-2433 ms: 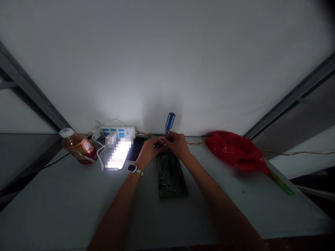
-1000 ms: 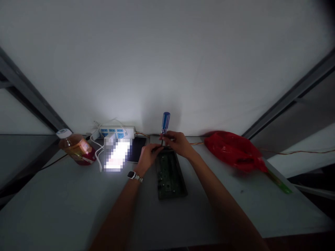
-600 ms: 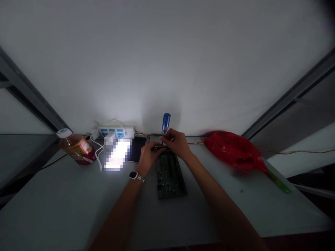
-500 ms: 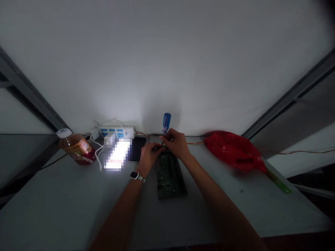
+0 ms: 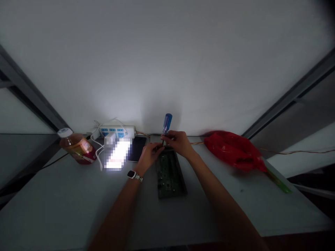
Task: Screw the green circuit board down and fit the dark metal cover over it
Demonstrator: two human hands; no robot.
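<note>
A screwdriver (image 5: 167, 122) with a clear blue handle stands nearly upright, its top leaning slightly right. My right hand (image 5: 180, 142) is closed, thumb and fingers pinching it low, near the shaft. Close by on the left, my left hand (image 5: 149, 156) has its fingers pinched together at the screwdriver's lower end; whatever is between them is too dark to make out. Beneath both hands lies a green circuit board in a dark shallow frame (image 5: 170, 177), its far end partly covered by my hands. The screwdriver's tip is hidden.
On the left stand a juice bottle (image 5: 78, 148), a white power strip (image 5: 132, 131) with plugs and cables, and a bright blurred-out screen (image 5: 117, 155). A dark phone (image 5: 138, 149) lies beside my left hand. To the right is a red plastic bag (image 5: 232, 150) with a green strip.
The screwdriver's handle has tilted a little further right. My right hand has shifted slightly right, and its fingers have changed position on the screwdriver. My left wrist has moved slightly left.
</note>
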